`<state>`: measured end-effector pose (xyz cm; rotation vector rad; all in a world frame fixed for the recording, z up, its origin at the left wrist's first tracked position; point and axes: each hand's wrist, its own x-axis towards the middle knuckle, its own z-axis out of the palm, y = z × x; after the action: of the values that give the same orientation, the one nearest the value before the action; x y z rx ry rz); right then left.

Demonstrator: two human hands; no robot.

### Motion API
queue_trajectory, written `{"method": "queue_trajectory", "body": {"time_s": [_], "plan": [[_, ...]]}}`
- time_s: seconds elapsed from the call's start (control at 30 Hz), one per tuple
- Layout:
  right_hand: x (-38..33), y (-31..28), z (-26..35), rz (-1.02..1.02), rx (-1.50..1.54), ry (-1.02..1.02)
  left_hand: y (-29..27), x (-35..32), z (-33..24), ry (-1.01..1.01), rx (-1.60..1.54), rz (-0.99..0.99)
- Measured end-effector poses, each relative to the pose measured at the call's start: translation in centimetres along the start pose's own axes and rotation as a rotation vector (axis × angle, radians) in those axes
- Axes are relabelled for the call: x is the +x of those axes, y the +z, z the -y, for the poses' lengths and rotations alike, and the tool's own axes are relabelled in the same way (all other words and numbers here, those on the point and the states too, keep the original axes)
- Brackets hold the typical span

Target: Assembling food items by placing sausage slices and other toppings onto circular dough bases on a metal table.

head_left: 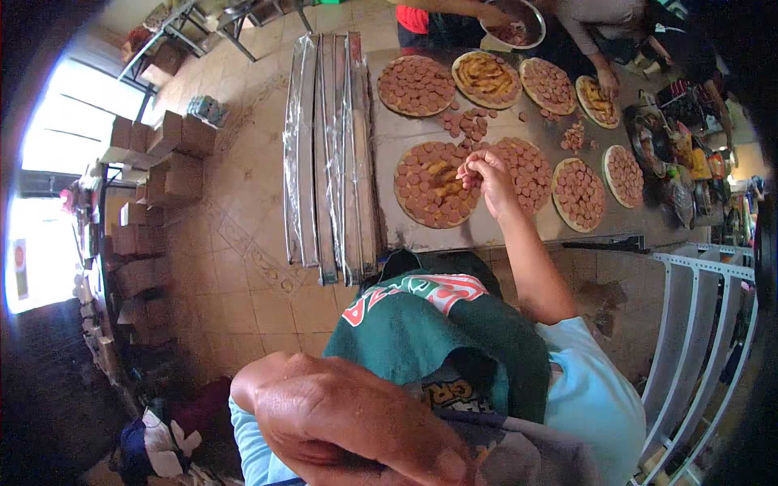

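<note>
My right hand [489, 180] is raised over a round pizza base [421, 212] partly covered with sausage slices, where brown sauce shows in the middle. Its fingers are pinched together, and whatever they hold is too small to make out. A loose heap of sausage slices [466, 123] lies on the metal table just beyond. Right beside my hand is a pizza covered in slices [525, 174]. Very close to the camera, my left hand [365, 417] looms large at the bottom, in front of my body, with its fingers mostly hidden.
More topped pizzas [416, 85] stand along the table's far side. Across from me, one person's hand is in a metal bowl [531, 32]; another person's hand [606, 81] touches a pizza. Plastic-wrapped long panels [328, 162] flank the table's left. A grey metal rack [689, 324] stands right; cardboard boxes [174, 174] stand left.
</note>
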<state>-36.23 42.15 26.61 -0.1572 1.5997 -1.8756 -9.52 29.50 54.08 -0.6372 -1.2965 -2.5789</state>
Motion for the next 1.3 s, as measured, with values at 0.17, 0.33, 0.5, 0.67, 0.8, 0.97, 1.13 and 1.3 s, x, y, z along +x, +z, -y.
{"method": "queue_trajectory", "body": {"time_s": [0.17,0.33,0.5,0.67,0.8,0.97,1.13,1.3], "plan": [[-1.1,-0.3,-0.3,0.022,0.032,0.006,0.4,1.9,1.0,0.170,0.086,0.052],[-1.6,-1.6,-0.3,0.008,0.062,-0.003,-0.2,3.1,1.5,0.335,0.126,0.269],[-3.1,-2.5,-0.4,-0.040,0.081,-0.042,1.9,1.7,1.9,0.278,0.031,0.138],[-4.0,-3.3,-0.8,-0.033,0.102,0.012,1.8,0.6,2.0,0.106,0.064,-0.024],[-4.4,-3.1,-0.5,-0.049,0.058,0.016,1.0,0.1,2.6,0.163,-0.051,-0.146],[-3.9,-3.4,-0.8,-0.075,0.014,-0.002,-3.3,-1.9,2.2,0.082,0.197,-0.470],[-2.1,-3.1,-2.4,-0.031,-0.143,0.023,-6.2,-6.1,2.1,0.116,0.289,-0.627],[1.6,-3.7,-6.9,0.016,-0.415,-0.041,-7.1,-8.9,2.7,0.120,0.253,-0.758]]}}
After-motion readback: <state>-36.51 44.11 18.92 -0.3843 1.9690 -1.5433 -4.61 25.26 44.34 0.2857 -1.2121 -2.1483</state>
